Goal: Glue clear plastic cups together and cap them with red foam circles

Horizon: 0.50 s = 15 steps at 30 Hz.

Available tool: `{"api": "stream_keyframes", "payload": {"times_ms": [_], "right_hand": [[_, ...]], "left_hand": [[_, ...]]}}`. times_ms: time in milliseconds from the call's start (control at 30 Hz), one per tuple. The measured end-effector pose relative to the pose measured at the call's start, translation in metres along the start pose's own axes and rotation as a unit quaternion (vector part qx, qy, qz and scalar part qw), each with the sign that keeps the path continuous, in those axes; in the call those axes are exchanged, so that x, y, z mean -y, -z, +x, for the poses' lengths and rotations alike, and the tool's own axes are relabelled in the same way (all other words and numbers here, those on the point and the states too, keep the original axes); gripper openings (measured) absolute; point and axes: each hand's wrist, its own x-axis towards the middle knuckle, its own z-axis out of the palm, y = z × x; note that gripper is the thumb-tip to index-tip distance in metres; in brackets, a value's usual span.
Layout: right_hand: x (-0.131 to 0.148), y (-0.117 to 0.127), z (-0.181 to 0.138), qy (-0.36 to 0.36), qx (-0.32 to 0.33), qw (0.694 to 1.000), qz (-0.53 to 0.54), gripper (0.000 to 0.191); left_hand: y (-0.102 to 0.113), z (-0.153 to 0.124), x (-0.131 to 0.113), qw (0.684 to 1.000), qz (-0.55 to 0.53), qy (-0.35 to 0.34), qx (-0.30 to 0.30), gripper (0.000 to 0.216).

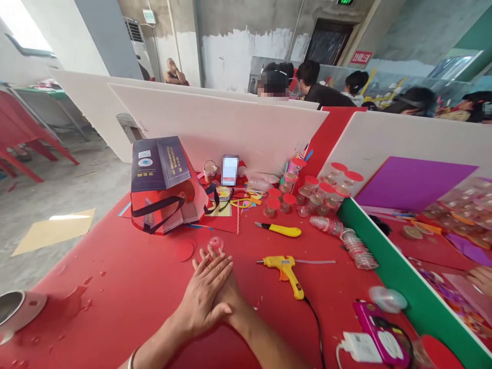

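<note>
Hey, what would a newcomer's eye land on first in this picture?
Probably the left hand laid across the right hand, front and centre over the red table. Next, perhaps, the yellow glue gun to their right, with the yellow knife beyond it. The big blue and red bag toward the table's back left also stands out.

Pale bangle (131, 360) worn on a bare left forearm (165, 335)

The bangle is thin and curved, in a silvery-white tone; only part of it is shown, as it is cut off by the lower edge of the view. The right forearm (265, 335) is seen bare up to that edge too. On the left hand (202, 297), slender fingers (216, 267) are marked by creased knuckles; the nails cannot be made out clearly.
</note>
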Motion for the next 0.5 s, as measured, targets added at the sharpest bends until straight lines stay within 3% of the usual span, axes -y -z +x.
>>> {"api": "stream_keyframes", "payload": {"times_ms": [200,500], "right_hand": [[-0.001,0.01,0.005,0.005,0.082,0.996,0.046,0.059],[0.003,0.016,0.004,0.01,0.107,0.992,0.061,0.068]], "left_hand": [[-0.004,-0.002,0.001,1.0,0.012,-0.004,-0.001,0.092],[0.002,-0.001,-0.001,0.999,0.025,0.0,0.031,0.092]]}}
